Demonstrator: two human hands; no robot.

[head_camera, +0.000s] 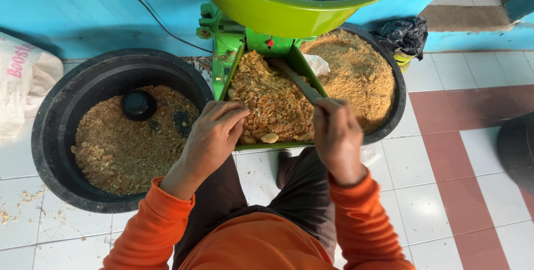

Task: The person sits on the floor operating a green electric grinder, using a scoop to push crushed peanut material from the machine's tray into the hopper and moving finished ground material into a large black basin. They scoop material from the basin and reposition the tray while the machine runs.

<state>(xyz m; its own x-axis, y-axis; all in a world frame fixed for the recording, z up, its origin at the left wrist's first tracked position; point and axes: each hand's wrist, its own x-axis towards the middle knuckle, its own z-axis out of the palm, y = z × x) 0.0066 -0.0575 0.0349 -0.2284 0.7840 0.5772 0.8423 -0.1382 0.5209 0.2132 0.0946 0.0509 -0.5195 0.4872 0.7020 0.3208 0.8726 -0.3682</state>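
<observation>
R hand (336,136) is closed round a flat stick (300,83), pushing crushed nut bits (270,100) along the green feed tray (222,81); L hand (214,131) rests fingers curled, loosely cupped on the same pile w/ no firm grip. Step looks like feeding the mill. Next move prob. needs short steady strokes toward the chute, w/ the black tub (50,136) at left holding coarse mix.
</observation>
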